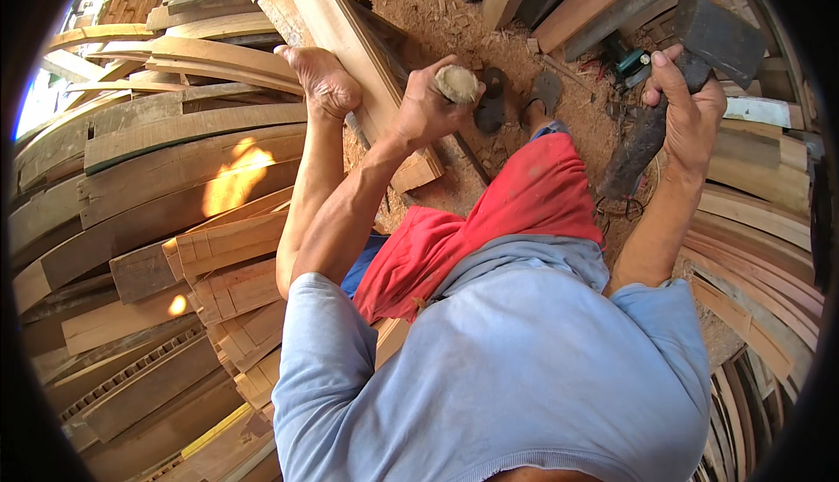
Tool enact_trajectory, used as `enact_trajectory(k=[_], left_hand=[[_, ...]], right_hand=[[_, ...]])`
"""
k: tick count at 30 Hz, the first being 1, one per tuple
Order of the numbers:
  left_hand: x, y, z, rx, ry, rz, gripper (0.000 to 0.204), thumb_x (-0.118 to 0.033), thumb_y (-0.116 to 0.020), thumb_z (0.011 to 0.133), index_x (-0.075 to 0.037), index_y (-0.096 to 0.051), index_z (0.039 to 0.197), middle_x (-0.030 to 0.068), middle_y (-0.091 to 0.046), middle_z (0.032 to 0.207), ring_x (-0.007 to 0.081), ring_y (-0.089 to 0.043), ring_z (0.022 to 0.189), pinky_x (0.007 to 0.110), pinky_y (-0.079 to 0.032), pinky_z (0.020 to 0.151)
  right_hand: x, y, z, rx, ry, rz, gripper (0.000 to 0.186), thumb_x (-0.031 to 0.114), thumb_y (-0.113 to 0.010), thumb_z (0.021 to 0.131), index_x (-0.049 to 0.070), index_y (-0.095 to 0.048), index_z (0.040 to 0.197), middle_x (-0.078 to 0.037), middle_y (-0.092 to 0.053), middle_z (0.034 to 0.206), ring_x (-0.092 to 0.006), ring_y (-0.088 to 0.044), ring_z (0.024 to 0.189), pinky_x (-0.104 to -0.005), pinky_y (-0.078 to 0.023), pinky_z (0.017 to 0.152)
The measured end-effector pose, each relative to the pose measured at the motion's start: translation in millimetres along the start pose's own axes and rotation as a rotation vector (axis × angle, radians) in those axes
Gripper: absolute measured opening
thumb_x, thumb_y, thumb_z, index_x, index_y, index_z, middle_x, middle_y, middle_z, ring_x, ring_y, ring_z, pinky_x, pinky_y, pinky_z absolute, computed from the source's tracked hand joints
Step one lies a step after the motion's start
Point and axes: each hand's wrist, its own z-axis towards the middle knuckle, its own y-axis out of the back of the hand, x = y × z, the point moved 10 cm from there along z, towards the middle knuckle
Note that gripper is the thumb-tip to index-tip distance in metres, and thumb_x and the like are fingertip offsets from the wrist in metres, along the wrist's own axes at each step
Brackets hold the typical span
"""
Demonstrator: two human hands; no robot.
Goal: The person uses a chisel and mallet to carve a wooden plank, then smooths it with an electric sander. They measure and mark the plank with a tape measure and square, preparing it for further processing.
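My left hand (428, 108) is closed around what looks like a chisel, its round, battered pale handle end (456, 84) facing up. Its blade is hidden below the fist. Under that hand a long light wooden beam (354, 71) slants across the floor, and my bare left foot (323, 80) presses against its side. Raised at the right, my right hand (686, 110) grips a dark mallet (721, 38) with a blocky head; the thick dark handle (636, 154) reaches down past my palm. Mallet and chisel are well apart.
Stacked boards (157, 159) fill the left side, and more timber (760, 167) lies at the right. Wood shavings (411, 1) cover the floor ahead. A dark green power tool (629, 61) lies near the mallet. Dark sandals (491, 97) are beyond my left hand.
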Motion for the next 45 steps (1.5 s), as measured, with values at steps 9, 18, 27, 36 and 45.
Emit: enact_trajectory(k=[9, 18, 27, 36, 45], left_hand=[[19.1, -25.6, -3.1, 0.079, -0.008, -0.064, 0.018, -0.010, -0.078, 0.083, -0.004, -0.064, 0.092, 0.0098, -0.073, 0.082, 0.0154, -0.069, 0.074, 0.032, -0.056, 0.070], [20.6, -47.3, -8.9, 0.156, -0.015, 0.061, 0.028, -0.016, -0.081, 0.085, -0.001, -0.066, 0.103, 0.0103, -0.072, 0.087, 0.0126, -0.065, 0.081, 0.034, -0.056, 0.077], [52.6, -67.9, 9.6, 0.296, 0.087, 0.056, 0.030, -0.019, -0.080, 0.084, -0.005, -0.069, 0.107, 0.0081, -0.074, 0.095, 0.0164, -0.068, 0.089, 0.036, -0.056, 0.083], [114.2, 21.8, -85.4, -0.112, 0.372, -0.230, 0.030, -0.018, -0.081, 0.088, -0.004, -0.062, 0.106, 0.0023, -0.067, 0.082, 0.0140, -0.065, 0.076, 0.030, -0.055, 0.068], [55.3, 138.6, -124.6, -0.835, 0.075, -0.139, 0.018, -0.011, -0.077, 0.090, -0.006, -0.059, 0.091, -0.0028, -0.057, 0.070, 0.0108, -0.055, 0.064, 0.026, -0.047, 0.061]], right_hand=[[6.9, -7.2, 3.4, -0.002, 0.058, -0.023, 0.017, 0.019, -0.076, 0.090, 0.004, -0.069, 0.090, -0.001, -0.060, 0.066, -0.0093, -0.055, 0.058, -0.0262, -0.043, 0.057], [-109.8, -94.9, -49.5, 0.488, -0.071, -0.479, 0.025, 0.022, -0.075, 0.086, -0.003, -0.069, 0.088, -0.009, -0.069, 0.072, -0.0183, -0.066, 0.069, -0.0370, -0.054, 0.070], [-85.2, -15.7, 6.3, -0.199, 0.056, -0.199, 0.045, 0.036, -0.072, 0.091, 0.006, -0.066, 0.058, -0.005, -0.064, 0.055, -0.0151, -0.061, 0.050, -0.0353, -0.050, 0.057], [-173.2, -135.6, -98.2, 0.672, -0.131, -0.507, 0.036, 0.021, -0.076, 0.083, -0.004, -0.067, 0.108, -0.019, -0.070, 0.087, -0.0293, -0.068, 0.086, -0.0403, -0.055, 0.081], [-8.6, -154.7, -53.8, 0.446, -0.111, -0.014, 0.023, 0.018, -0.079, 0.089, 0.001, -0.065, 0.095, 0.000, -0.063, 0.072, -0.0055, -0.057, 0.056, -0.0225, -0.047, 0.052]])
